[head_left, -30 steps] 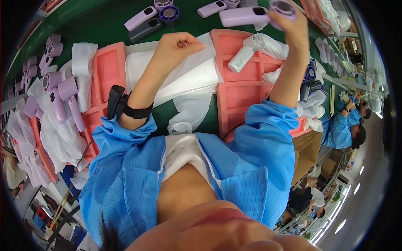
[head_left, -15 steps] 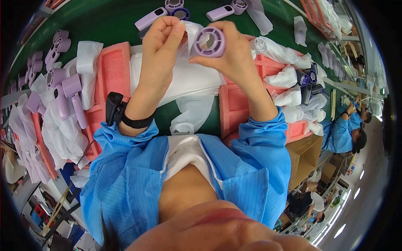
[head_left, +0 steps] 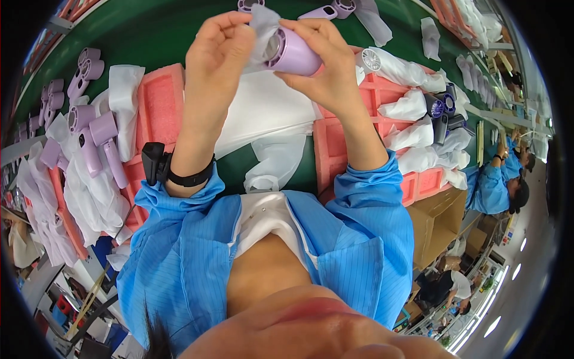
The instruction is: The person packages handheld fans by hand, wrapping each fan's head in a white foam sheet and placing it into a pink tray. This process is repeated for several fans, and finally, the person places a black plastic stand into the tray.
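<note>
A lilac handheld fan [head_left: 301, 52] is gripped round its head by my right hand [head_left: 333, 72], with its open ring end tilted toward the left. My left hand [head_left: 216, 60] pinches a translucent white bag [head_left: 263, 30], which lies against that ring end. The fan's handle is not visible. Below my hands a stack of white bags [head_left: 263, 105] lies between pink foam trays, and one loose bag [head_left: 278, 158] hangs lower on the green surface.
At left, lilac fans [head_left: 103, 127] rest on bagged ones over a pink foam tray [head_left: 160, 107]. Bagged fans [head_left: 406, 72] and dark blue fans [head_left: 439, 110] fill the right tray. A cardboard box [head_left: 436, 224] stands lower right. Co-workers in blue [head_left: 490, 188] sit far right.
My right hand has turned the fan so its ring end faces left. The bag in my left hand has come up against that end.
</note>
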The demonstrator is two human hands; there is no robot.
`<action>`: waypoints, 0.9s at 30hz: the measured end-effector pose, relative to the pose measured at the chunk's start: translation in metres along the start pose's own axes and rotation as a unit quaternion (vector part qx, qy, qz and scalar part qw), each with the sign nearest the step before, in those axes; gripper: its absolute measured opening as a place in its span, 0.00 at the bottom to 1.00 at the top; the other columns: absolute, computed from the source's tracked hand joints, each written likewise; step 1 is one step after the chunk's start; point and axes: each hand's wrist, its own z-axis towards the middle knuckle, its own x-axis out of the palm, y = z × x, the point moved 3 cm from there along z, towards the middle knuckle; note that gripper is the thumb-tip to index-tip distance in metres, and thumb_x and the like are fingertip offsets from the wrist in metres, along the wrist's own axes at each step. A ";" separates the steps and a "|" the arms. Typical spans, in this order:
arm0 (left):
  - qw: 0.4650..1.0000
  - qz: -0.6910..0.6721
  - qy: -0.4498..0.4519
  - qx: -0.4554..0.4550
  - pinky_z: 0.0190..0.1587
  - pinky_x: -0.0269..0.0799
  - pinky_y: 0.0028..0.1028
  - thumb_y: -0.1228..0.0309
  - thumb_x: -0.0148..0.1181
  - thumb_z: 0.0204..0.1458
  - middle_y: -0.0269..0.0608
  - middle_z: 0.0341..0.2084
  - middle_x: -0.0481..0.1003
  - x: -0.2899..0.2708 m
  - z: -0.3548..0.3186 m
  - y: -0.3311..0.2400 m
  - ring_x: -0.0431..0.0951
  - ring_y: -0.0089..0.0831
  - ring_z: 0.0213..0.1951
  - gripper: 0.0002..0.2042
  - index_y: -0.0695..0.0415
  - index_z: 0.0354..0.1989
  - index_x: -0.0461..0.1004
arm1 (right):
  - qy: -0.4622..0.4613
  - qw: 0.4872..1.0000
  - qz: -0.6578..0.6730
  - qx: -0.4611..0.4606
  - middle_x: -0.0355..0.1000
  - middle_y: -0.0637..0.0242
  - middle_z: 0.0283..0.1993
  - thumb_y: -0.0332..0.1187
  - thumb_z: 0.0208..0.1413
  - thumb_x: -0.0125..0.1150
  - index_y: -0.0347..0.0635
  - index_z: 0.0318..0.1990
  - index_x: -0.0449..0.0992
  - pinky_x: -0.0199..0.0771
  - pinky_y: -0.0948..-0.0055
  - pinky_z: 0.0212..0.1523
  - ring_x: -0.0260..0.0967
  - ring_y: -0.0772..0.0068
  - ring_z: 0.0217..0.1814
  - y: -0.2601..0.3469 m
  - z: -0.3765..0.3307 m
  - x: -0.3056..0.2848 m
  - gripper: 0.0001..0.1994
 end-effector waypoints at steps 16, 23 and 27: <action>0.902 0.336 0.007 0.269 0.30 0.68 0.25 0.79 0.66 0.41 0.39 0.23 0.72 0.038 -0.034 0.014 0.73 0.31 0.25 0.09 0.61 0.32 0.77 | -0.064 0.991 -0.105 -0.055 0.64 0.58 0.44 0.21 0.28 0.70 0.40 0.54 0.72 0.68 0.66 0.42 0.64 0.58 0.42 0.001 -0.001 -0.010 0.35; 0.916 0.340 0.080 0.196 0.32 0.70 0.28 0.75 0.72 0.33 0.38 0.39 0.71 0.031 -0.021 -0.003 0.73 0.31 0.31 0.25 0.50 0.46 0.75 | -0.092 0.983 -0.155 -0.019 0.66 0.59 0.46 0.26 0.31 0.74 0.39 0.52 0.70 0.70 0.68 0.45 0.68 0.60 0.44 -0.014 0.001 -0.009 0.33; 0.891 0.377 0.148 0.207 0.39 0.70 0.29 0.75 0.71 0.33 0.40 0.50 0.66 0.026 -0.012 0.002 0.71 0.34 0.43 0.35 0.49 0.56 0.69 | -0.097 0.987 -0.106 0.077 0.65 0.58 0.48 0.30 0.37 0.73 0.37 0.55 0.64 0.70 0.66 0.48 0.68 0.61 0.47 -0.009 -0.011 -0.002 0.34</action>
